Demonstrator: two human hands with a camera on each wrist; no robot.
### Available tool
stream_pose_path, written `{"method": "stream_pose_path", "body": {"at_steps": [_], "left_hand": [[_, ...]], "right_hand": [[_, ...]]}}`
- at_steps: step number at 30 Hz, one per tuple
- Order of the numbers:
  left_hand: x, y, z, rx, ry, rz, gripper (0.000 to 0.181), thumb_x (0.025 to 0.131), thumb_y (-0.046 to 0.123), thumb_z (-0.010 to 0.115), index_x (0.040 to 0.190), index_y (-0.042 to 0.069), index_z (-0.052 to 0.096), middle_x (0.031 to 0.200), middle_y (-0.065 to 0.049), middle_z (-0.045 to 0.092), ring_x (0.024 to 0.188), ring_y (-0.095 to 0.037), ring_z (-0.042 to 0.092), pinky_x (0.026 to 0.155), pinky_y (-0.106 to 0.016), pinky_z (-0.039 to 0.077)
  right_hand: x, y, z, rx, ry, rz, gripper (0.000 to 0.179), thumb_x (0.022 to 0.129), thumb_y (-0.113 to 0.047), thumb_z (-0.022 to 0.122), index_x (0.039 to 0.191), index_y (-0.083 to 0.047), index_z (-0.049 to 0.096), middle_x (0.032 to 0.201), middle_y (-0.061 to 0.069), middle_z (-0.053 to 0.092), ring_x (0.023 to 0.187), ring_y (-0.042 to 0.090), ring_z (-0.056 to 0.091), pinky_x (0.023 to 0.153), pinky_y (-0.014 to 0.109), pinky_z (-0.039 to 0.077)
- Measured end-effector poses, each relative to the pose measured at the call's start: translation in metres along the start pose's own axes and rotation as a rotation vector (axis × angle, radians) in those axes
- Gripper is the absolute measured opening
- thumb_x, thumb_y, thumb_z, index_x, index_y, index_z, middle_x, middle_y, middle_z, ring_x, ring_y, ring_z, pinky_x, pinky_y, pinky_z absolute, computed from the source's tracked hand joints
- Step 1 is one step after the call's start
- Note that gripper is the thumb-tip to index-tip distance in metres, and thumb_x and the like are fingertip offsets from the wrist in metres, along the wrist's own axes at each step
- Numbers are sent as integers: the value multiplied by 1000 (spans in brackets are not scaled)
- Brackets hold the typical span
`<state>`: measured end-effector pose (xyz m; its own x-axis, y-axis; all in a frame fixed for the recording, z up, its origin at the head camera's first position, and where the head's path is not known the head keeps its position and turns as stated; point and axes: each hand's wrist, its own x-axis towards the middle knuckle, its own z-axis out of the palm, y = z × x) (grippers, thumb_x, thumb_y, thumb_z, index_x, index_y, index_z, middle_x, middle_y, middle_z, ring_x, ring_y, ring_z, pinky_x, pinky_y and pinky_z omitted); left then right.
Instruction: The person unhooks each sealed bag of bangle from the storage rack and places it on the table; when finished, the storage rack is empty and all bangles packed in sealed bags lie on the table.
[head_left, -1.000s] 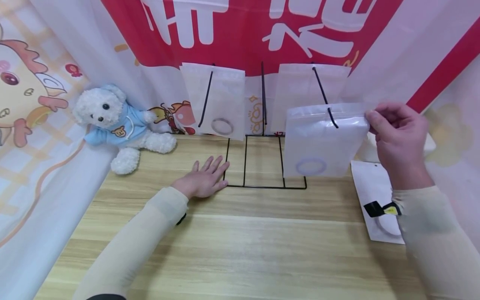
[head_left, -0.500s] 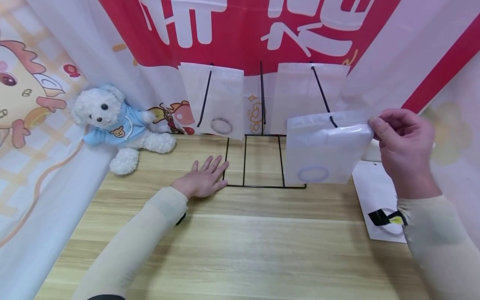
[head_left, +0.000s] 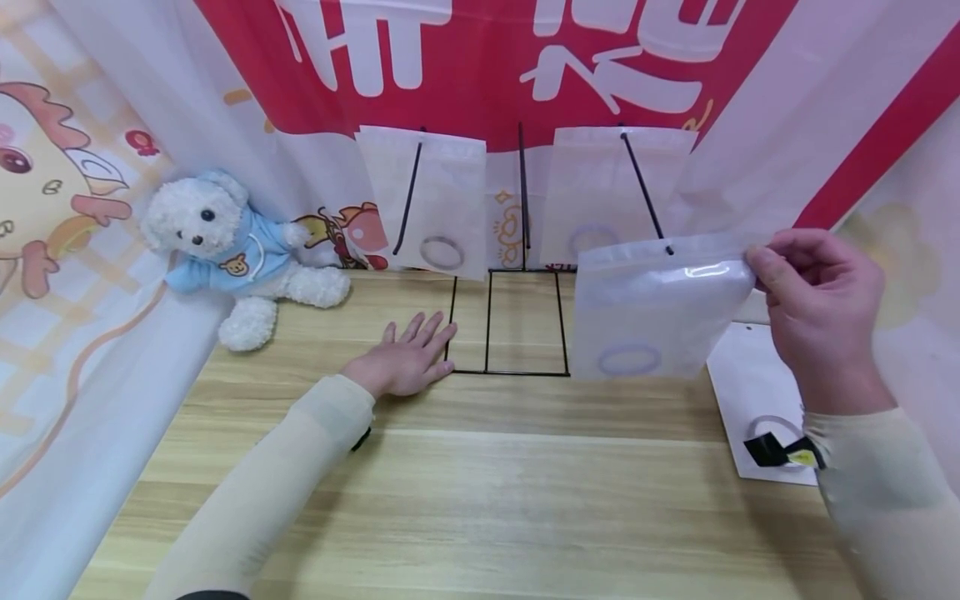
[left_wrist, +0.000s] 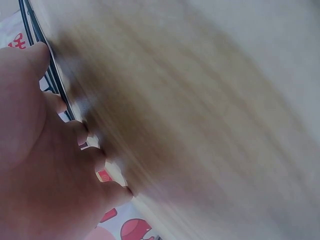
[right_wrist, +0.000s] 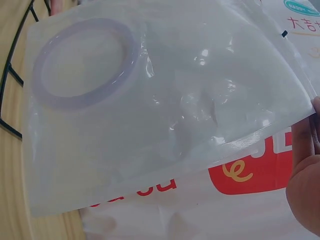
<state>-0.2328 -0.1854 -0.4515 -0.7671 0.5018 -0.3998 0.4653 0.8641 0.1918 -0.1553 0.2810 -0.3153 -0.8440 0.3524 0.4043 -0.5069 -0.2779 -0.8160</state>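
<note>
My right hand (head_left: 825, 312) pinches the upper right corner of a clear zip bag (head_left: 637, 308) with a lavender bangle (right_wrist: 85, 65) inside. The tip of the black rack's right hook (head_left: 647, 196) shows at this bag's top edge. Behind it, another bag (head_left: 600, 179) with a pale ring hangs on the same hook. On the left hook hangs a bag (head_left: 442, 187) holding a greyish bangle (head_left: 442, 252). My left hand (head_left: 401, 358) lies flat on the wooden table with fingers spread, fingertips at the left side of the wire rack's base (head_left: 487, 333).
At the right, a white packet (head_left: 742, 375) with a round shape lies partly under my right wrist. A white plush dog (head_left: 247, 250) in a blue hoodie sits at the back left. A printed curtain (head_left: 480, 75) stands behind the rack. The rack's middle hook (head_left: 524, 192) carries no bag.
My right hand has drawn the bag with the lavender bangle toward me, down and slightly right, along the hook to its tip. The bag behind now shows more. My left hand stays put.
</note>
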Motion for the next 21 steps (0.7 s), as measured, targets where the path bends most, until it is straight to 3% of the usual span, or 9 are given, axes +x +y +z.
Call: {"method": "stream_pose_path", "body": {"at_steps": [8, 17, 21], "left_hand": [[0, -1, 1, -3, 1, 5, 75, 115, 59, 29, 176, 26, 0, 184, -9, -10, 170, -40, -8, 129, -78, 0], [0, 1, -1, -8, 3, 2, 74, 116, 56, 30, 176, 25, 2, 184, -10, -9, 170, -41, -7, 129, -78, 0], [-1, 1, -2, -15, -6, -2, 74, 116, 57, 30, 176, 25, 2, 184, -9, -10, 170, -41, -8, 129, -78, -1]], "right_hand": [[-8, -6, -3, -16, 15, -10, 24, 88, 22, 74, 111, 26, 68, 90, 19, 75, 70, 23, 69, 72, 26, 65], [-19, -16, -8, 85, 2, -36, 19, 88, 31, 65, 106, 27, 68, 89, 22, 77, 68, 23, 71, 71, 27, 66], [-29, -24, -16, 3, 35, -32, 19, 88, 29, 67, 106, 25, 69, 86, 19, 76, 65, 21, 67, 70, 23, 65]]}}
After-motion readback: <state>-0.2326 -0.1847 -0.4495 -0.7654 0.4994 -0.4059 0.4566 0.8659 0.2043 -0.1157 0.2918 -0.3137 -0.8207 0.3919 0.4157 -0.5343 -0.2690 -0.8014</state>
